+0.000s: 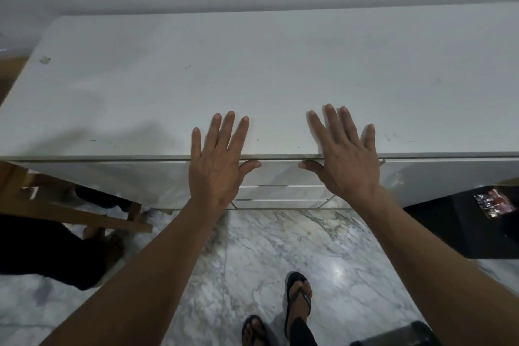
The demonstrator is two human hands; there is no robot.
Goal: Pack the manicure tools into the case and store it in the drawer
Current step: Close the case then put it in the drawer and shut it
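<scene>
1. Drawer (280, 174): I see its white front under the top's front edge, flush with the fronts beside it, so it looks shut; two more drawer fronts sit below it.
2. Neither manicure tools nor case show anywhere in my view.
3. My left hand (217, 161) is spread flat, fingers straight, over the front edge of the white cabinet top (280, 70); the thumb points right, in front of the drawer's upper edge. It holds nothing.
4. My right hand (346, 157) mirrors it: fingers straight and splayed over the top, thumb pointing left toward the other thumb, nothing in it.
5. Whether the palms press on the surface or hover just above it, I cannot tell.
6. Below, a marble floor (252, 247) and my feet in black sandals (299, 299).
7. A wooden frame (70, 205) stands at left, a black bin (463, 227) at right.
</scene>
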